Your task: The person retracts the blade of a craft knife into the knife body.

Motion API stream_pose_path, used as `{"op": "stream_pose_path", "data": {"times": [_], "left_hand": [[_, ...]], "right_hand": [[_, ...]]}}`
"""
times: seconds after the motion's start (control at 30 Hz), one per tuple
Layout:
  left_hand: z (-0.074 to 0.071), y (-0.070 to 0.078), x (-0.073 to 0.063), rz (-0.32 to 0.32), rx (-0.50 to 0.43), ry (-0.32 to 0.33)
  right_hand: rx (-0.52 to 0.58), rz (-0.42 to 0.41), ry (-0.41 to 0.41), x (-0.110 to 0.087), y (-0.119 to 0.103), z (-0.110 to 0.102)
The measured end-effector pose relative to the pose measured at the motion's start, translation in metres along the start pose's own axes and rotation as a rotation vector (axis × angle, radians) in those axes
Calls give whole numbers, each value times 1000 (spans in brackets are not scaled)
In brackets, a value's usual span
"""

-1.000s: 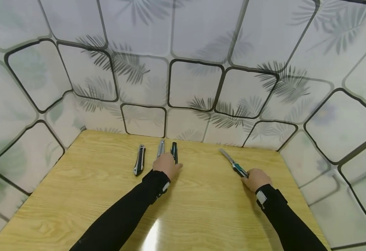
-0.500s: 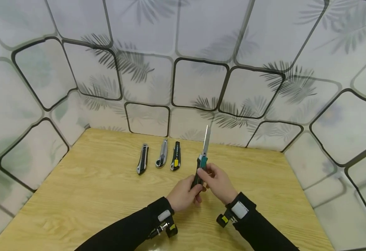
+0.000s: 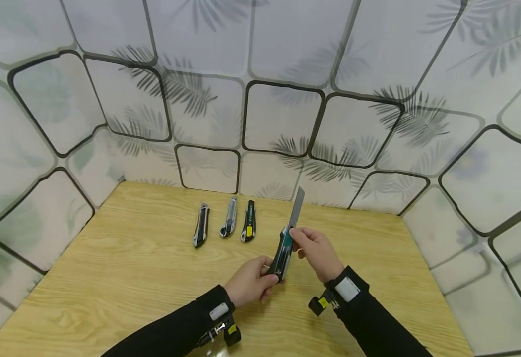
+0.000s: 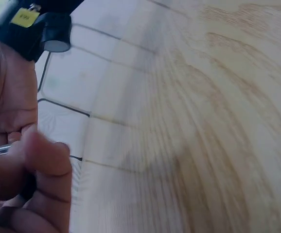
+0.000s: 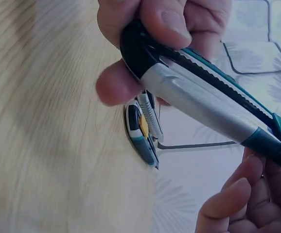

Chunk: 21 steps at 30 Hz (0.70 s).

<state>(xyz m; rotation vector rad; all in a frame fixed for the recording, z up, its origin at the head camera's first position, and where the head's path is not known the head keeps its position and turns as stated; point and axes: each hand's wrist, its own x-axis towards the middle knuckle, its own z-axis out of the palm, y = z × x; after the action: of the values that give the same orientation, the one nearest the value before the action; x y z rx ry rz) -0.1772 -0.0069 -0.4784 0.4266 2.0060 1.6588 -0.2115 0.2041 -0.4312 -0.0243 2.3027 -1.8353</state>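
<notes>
A utility knife (image 3: 282, 255) with a grey, black and teal handle is held above the table, its long blade (image 3: 297, 207) out and pointing up and away. My left hand (image 3: 248, 283) grips the black butt end between thumb and fingers. Near the blade end, my right hand (image 3: 317, 252) pinches the teal front part of the handle. The right wrist view shows the knife's handle (image 5: 203, 99) from the side, but its blade is out of frame there. In the left wrist view my left hand's fingers (image 4: 48, 179) hide most of the knife.
Three more utility knives lie side by side at the back of the wooden table (image 3: 153, 277): a black-and-silver one (image 3: 201, 225), a silver one (image 3: 228, 218) and a dark green one with a yellow slider (image 3: 248, 221). A patterned wall (image 3: 207, 114) stands behind.
Over the second, my left hand left the back knives and took the butt of the knife my right hand carried to the middle. Since then the right hand shifted up towards the blade, whose flat now shows.
</notes>
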Motion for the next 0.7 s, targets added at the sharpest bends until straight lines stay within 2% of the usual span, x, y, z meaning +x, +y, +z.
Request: {"op": "stream_pose_path", "data": {"times": [0.17, 0.3, 0.43, 0.57, 0.63, 0.7], "left_hand": [[3, 3, 0, 2, -45, 24], [1, 8, 2, 16, -94, 56], [-1, 8, 2, 4, -84, 68], [-1, 6, 4, -24, -41, 79], [-1, 6, 4, -42, -21, 94], [-2, 6, 4, -61, 0, 100]], "right_hand": [[158, 90, -85, -5, 8, 1], [196, 129, -189, -16, 21, 10], [210, 122, -240, -23, 34, 16], [170, 128, -237, -16, 37, 11], [124, 144, -202, -5, 35, 5], [42, 153, -121, 11, 33, -2]]}}
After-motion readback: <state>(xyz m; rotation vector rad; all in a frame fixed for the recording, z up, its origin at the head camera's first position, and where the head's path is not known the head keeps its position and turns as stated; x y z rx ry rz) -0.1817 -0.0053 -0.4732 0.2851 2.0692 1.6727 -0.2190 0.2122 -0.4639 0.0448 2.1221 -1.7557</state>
